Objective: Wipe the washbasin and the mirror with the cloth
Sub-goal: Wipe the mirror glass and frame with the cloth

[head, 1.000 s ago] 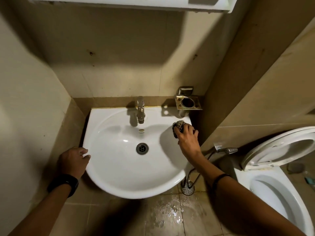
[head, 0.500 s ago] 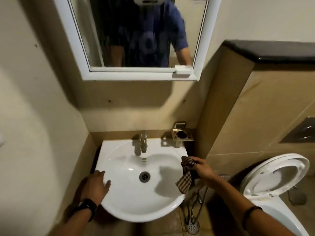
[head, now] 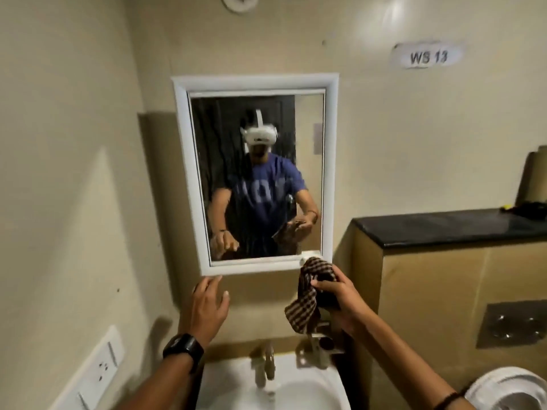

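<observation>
A white socket plate sat low on the left wall. To its right the left hand, with a black watch on the wrist, was raised with its fingers spread and loose, holding nothing; the fingertips reached just under the lower left corner of the mirror, and whether they touched the frame could not be told. The mirror hung in a white frame on the beige wall, its glass streaked, and it gave back the person in a blue shirt with a white headset. Below it the tap stood at the back of the white washbasin, at the bottom of the view. The right hand was closed around the cloth, a brown and cream checked one, bunched at the top by the mirror's lower right corner, with a loose end hanging down above a metal holder on the wall. Further right ran a black-topped ledge, a label reading WS 13 above it, a metal flush plate below, and a white toilet seat in the corner.
</observation>
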